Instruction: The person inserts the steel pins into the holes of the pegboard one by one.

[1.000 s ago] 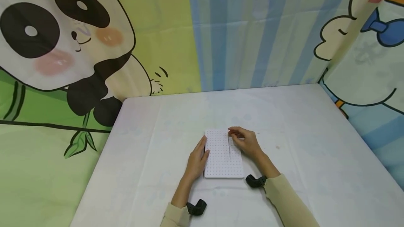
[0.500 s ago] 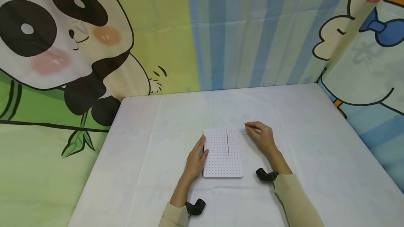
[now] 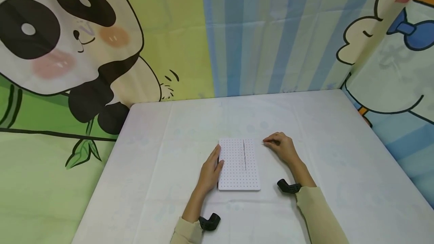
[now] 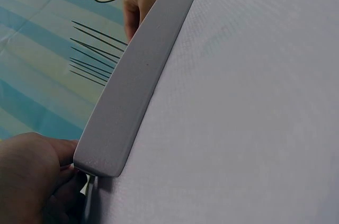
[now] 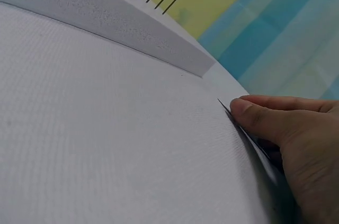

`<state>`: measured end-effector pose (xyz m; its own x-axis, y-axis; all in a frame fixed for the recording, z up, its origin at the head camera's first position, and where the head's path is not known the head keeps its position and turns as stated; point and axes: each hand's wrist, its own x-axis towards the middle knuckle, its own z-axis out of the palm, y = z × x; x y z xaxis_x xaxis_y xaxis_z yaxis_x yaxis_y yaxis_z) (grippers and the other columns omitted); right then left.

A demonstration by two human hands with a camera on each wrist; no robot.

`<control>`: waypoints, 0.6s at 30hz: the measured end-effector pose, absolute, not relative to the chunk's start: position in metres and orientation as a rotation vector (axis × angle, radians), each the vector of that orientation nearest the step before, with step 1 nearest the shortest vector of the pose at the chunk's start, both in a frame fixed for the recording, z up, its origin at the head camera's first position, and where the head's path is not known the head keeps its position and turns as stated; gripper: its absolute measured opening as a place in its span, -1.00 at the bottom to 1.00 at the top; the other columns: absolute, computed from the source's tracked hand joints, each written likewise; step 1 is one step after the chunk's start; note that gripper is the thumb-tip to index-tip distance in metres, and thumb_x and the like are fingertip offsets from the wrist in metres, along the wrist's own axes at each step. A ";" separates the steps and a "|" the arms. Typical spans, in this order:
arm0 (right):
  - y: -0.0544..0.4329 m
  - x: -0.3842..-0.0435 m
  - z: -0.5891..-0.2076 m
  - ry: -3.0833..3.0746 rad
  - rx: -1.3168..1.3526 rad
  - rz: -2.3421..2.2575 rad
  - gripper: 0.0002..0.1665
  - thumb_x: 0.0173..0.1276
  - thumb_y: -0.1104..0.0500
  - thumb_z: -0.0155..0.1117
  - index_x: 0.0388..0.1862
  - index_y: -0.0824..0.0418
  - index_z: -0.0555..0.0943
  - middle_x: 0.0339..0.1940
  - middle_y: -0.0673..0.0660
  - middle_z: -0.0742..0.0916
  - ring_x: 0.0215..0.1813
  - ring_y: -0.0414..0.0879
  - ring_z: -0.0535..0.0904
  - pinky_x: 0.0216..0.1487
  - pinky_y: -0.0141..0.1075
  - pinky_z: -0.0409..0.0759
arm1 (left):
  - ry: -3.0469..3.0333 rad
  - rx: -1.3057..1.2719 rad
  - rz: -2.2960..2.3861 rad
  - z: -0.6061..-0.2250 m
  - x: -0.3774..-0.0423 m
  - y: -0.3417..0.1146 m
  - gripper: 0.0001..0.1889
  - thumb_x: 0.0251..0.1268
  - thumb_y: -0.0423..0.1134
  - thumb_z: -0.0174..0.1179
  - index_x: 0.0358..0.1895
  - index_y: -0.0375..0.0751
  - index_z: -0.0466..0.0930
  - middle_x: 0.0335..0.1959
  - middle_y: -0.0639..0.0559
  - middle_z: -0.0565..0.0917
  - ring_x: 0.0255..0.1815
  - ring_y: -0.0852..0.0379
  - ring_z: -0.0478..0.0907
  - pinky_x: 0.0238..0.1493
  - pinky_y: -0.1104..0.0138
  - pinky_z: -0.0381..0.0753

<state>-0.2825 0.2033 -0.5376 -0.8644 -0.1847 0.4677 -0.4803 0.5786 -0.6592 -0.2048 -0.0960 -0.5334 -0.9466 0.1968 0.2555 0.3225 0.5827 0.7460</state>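
Observation:
A white pegboard [image 3: 234, 178] with rows of small holes lies flat on the table. My left hand [image 3: 209, 172] holds its left edge, thumb at the top edge and fingers along the side; in the left wrist view the curled fingers are partly in shadow beside the board's end. Several thin dark pins [image 4: 100, 33] stand up from the board, seen from above as one line right of its middle. To the right of the board's far corner, low over the table, my right hand [image 3: 282, 149] pinches a thin dark pin [image 5: 225, 108] between thumb and forefinger, its sharp tip showing.
A white cloth covers the table [image 3: 315, 134]. Behind it hangs a printed curtain [image 3: 257, 40] with a panda and blue stripes. A black wrist camera [image 3: 210, 222] sits on the left wrist, another black camera [image 3: 288, 186] on the right.
My right hand has left the row of pins on the board, moved right to a pin beside it, and lowered its fingertips onto that pin. The left hand and board stay put.

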 end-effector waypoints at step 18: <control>0.201 -0.282 -0.536 -2.523 0.591 1.119 -0.94 0.09 0.31 0.39 -0.42 0.20 0.71 -0.39 0.00 0.68 -0.27 -0.09 0.49 -0.29 -0.30 0.50 | -2.661 -0.450 -1.304 -0.533 -0.204 -0.096 -0.42 0.38 -0.31 0.01 0.41 -0.29 0.06 0.42 -0.11 0.12 0.41 0.01 0.05 0.38 0.20 0.06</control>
<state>-0.2815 0.2013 -0.5356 -0.8642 -0.2407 0.4418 -0.4891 0.6080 -0.6254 -0.2042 -0.0960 -0.5329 -0.9447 0.2030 0.2575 0.3278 0.5787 0.7467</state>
